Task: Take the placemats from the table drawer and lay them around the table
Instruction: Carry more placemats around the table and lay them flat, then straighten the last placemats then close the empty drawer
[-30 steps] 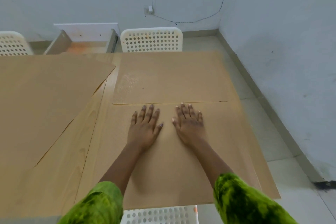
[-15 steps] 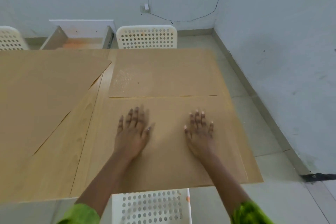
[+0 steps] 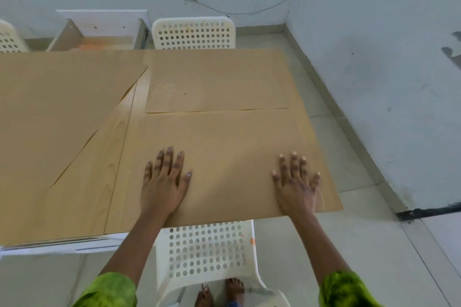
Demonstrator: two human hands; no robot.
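Lying at the near right corner of the worktop (image 3: pixel 99 194), long axis running left to right, the near placemat (image 3: pixel 224 142) sits under our left hand (image 3: pixel 163 188) and right hand (image 3: pixel 295 188), both pressed flat with fingers spread, the right nearer its end.

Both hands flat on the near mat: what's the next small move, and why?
Probably lift both hands off: the left hand and right hand press flat on the near placemat, which looks smooth and square on the table; the far drawer stands open.
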